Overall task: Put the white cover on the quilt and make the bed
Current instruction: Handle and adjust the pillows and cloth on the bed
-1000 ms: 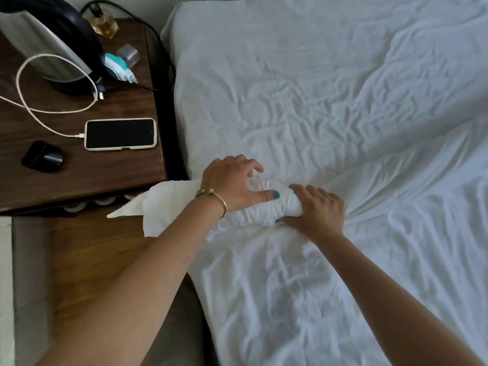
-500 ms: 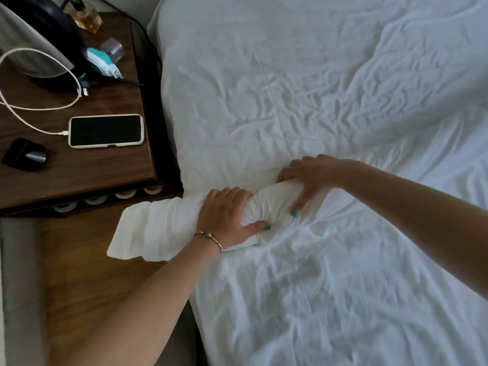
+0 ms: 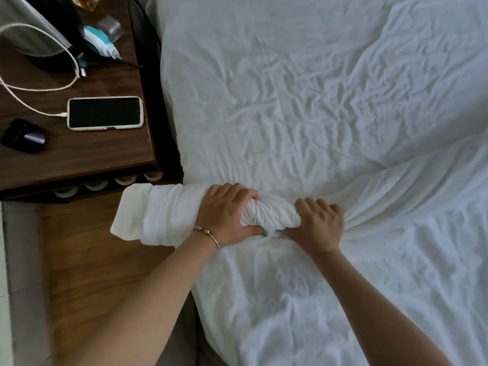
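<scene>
A white cover (image 3: pixel 396 260) lies spread and wrinkled over the bed. At the bed's left edge part of it is gathered into a thick white roll (image 3: pixel 163 212) that sticks out past the mattress toward the floor. My left hand (image 3: pixel 227 215), with a bracelet at the wrist, grips the roll around its middle. Just to its right, my right hand (image 3: pixel 317 225) clenches the bunched fabric (image 3: pixel 269 215) where the roll meets the flat cover. The quilt itself cannot be told apart from the cover.
A dark wooden nightstand (image 3: pixel 79 159) stands left of the bed, carrying a phone (image 3: pixel 105 113) on a white cable (image 3: pixel 39 88), a small black case (image 3: pixel 23 136) and a black appliance (image 3: pixel 52 30). Wooden floor (image 3: pixel 87 273) shows below it.
Both hands have worked along the roll. My right hand came back from the far side to clench the bunched fabric beside my left hand, and the roll sticks out further to the left.
</scene>
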### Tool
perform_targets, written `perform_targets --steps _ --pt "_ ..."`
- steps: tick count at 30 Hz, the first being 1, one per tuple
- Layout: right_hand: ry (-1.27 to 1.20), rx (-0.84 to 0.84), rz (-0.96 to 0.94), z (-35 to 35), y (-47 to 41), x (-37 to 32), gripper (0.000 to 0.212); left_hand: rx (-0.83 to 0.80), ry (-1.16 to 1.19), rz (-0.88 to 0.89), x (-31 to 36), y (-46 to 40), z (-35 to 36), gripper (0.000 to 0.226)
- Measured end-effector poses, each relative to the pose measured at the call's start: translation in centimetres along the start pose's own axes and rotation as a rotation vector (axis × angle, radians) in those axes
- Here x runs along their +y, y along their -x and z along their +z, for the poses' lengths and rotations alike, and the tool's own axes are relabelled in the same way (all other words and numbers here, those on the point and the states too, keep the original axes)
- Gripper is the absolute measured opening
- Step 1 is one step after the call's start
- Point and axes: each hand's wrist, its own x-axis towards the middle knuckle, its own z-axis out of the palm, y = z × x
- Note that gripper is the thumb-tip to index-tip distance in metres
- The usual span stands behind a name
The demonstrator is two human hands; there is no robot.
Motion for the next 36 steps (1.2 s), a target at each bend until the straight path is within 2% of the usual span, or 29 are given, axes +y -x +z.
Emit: perform_targets --steps 2,5,6,9,11,13,15,18,20,22,26,28,29,31,33,36 --pt "-0.026 0.021 -0.021 0.0 -0.5 0.2 0.051 -0.115 0.035 -0.06 0.5 -0.6 -1.9 0.067" --pt "-0.058 0.038 -0.03 -0.3 -0.6 0.3 0.048 -0.437 0.268 -0.232 0.0 -3.4 -5.2 0.052" --pt "-0.059 0.049 -0.028 -0.4 -0.4 0.4 0.046 -0.554 0.287 -0.248 -0.3 -4.5 -5.8 0.054" --pt "-0.039 0.053 -0.043 -0.6 -0.1 0.6 0.044 -0.799 0.191 -0.25 -0.9 -5.7 -5.5 0.093" --pt "-0.018 0.015 -0.053 -0.8 -0.2 0.6 0.044 -0.869 0.177 -0.268 -0.5 -4.4 -4.1 0.104" --pt "0.017 -0.028 -0.071 -1.3 0.0 0.5 0.043 -0.746 0.154 -0.226 0.2 -2.1 -2.6 0.098" --pt "0.045 -0.102 -0.094 -2.2 0.3 0.6 0.053 -0.532 0.117 -0.143 0.6 -0.2 -1.6 0.085" --pt "0.107 -0.443 -0.179 -4.8 -0.8 0.7 0.088 -0.355 0.08 -0.054 0.7 1.4 -0.7 0.074" --pt "0.111 -0.714 -0.259 -6.6 -2.8 0.9 0.099 -0.287 0.055 -0.003 0.6 2.2 -0.1 0.072" --pt "-0.01 -0.885 -0.242 -7.7 -5.3 1.2 0.095 -0.22 0.042 0.034 0.5 2.8 0.4 0.07" --pt "0.043 -0.997 -0.329 -6.3 -8.3 0.4 0.094 -0.118 0.054 0.06 0.5 3.1 0.9 0.068" --pt "0.016 -1.069 -0.278 -5.0 -7.7 -0.4 0.095 -0.073 0.046 0.067 0.5 3.6 1.4 0.067" --pt "0.02 -1.053 -0.254 -4.6 -7.2 -0.7 0.093 -0.042 0.037 0.068 0.5 3.8 1.5 0.066" --pt "0.07 -0.917 -0.212 -4.3 -6.1 -1.1 0.082 0.005 0.036 0.076 0.5 3.7 1.5 0.065" --pt "0.094 -0.622 -0.193 -4.0 -3.6 -1.0 0.073 0.04 0.032 0.088 0.8 4.0 1.6 0.062" --pt "0.001 -0.166 -0.162 -2.8 3.2 -0.6 0.066 0.154 -0.007 0.138 2.3 6.4 2.8 0.053"
